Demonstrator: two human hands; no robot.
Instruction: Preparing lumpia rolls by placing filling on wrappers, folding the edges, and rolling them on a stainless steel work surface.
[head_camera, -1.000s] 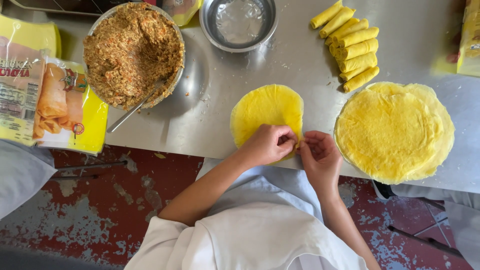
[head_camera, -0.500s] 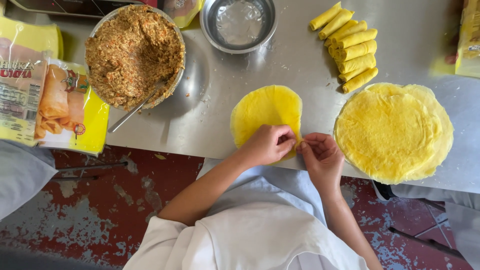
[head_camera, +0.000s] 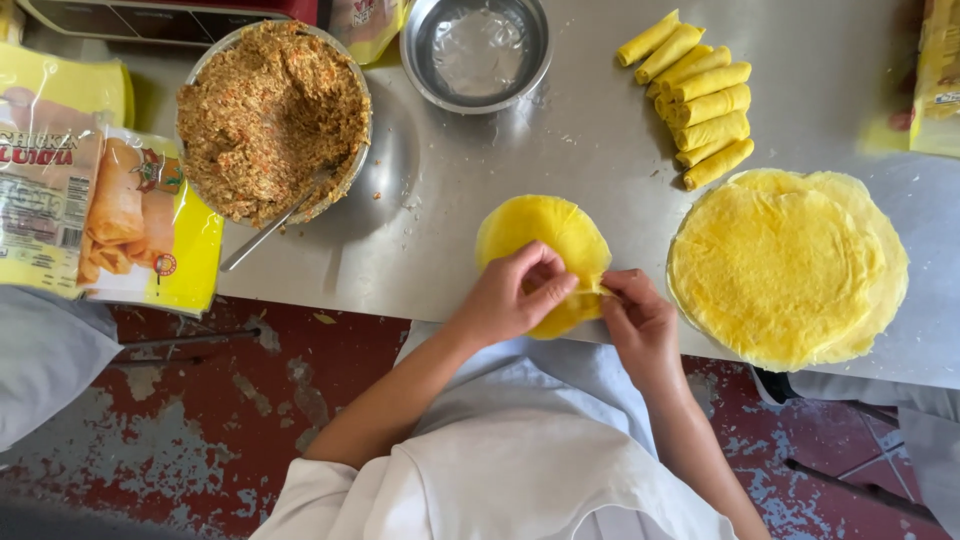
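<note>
Here, both hands met at the near edge of a single round yellow wrapper (head_camera: 540, 235) that lay flat on the steel table (head_camera: 600, 150), close to its front rim. The left hand (head_camera: 510, 295) curled over the wrapper's near side with its fingertips pinched on the edge, and the right hand (head_camera: 640, 320) pinched the same edge just beside it, the two thumbs nearly touching. To the right of that wrapper sat a stack of yellow wrappers (head_camera: 785, 265), and beyond the stack a pile of finished rolls (head_camera: 695, 100). Left of the wrapper stood a bowl of brown filling (head_camera: 270, 115) with a spoon handle (head_camera: 265, 235) leaning out, and behind the wrapper an empty metal bowl (head_camera: 475, 50). Far left of it lay yellow printed packets (head_camera: 100, 215).
</note>
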